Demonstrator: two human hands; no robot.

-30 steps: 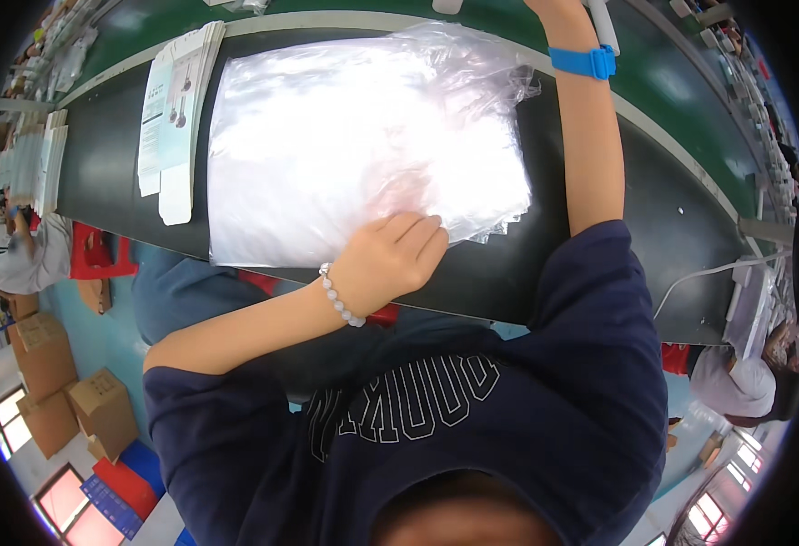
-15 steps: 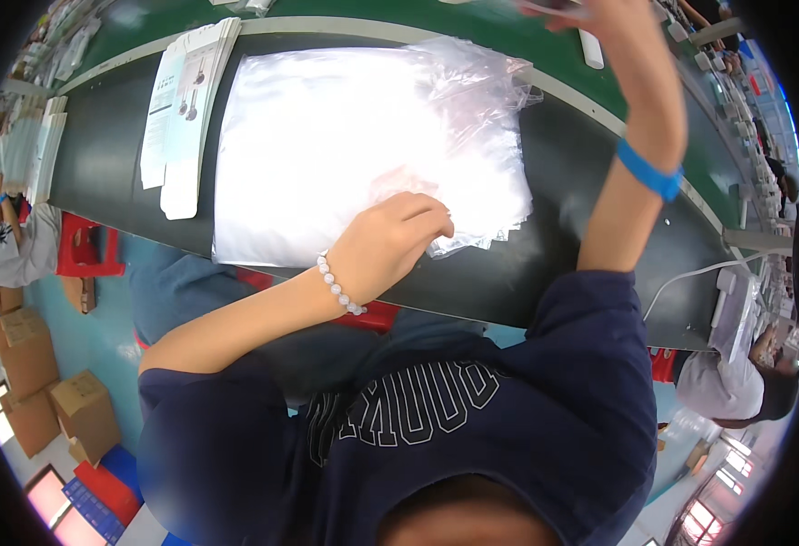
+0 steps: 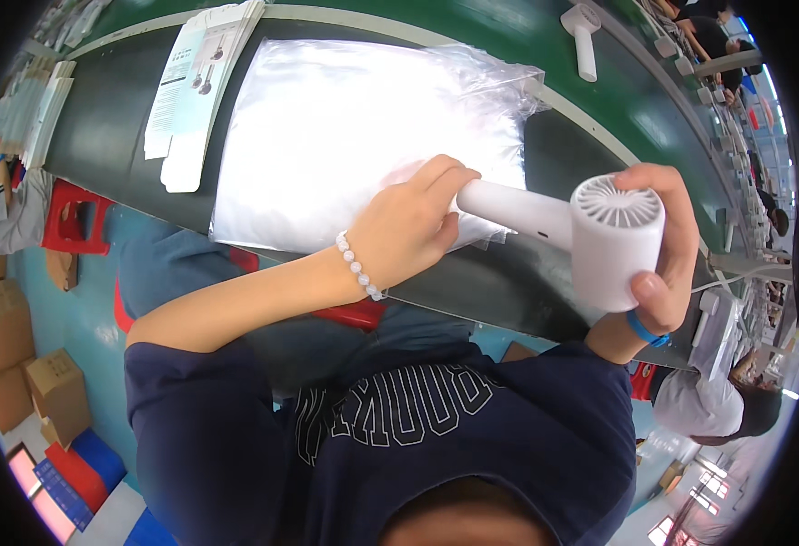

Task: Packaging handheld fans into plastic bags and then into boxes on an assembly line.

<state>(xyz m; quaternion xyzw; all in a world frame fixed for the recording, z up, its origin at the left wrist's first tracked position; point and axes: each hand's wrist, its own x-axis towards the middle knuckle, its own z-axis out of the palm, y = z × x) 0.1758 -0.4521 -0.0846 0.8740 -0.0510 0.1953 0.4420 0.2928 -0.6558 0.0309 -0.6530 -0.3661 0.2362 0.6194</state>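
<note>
A white handheld fan (image 3: 533, 216) with a long handle and a round, slatted head lies across the space between my hands. My right hand (image 3: 668, 246) wraps round its head, the thumb in front and the fingers behind. My left hand (image 3: 408, 220), with a beaded bracelet on the wrist, is closed at the end of the handle, fingers above and thumb below. Under the left hand lies a stack of clear plastic bags (image 3: 326, 136) on the dark table. Part of the bags' right edge is hidden by the fan and my hand.
Flat printed boxes (image 3: 185, 118) lie left of the bags. Another white handheld fan (image 3: 583, 41) rests on the green conveyor belt (image 3: 481, 25) beyond the table's rail. Cardboard boxes (image 3: 58, 391) and a red stool (image 3: 76, 218) stand at the left. A co-worker (image 3: 704, 405) sits at the right.
My right hand has come back from the conveyor toward me, bringing a handheld fan. My left hand has gone from the bags' edge to the fan's handle end.
</note>
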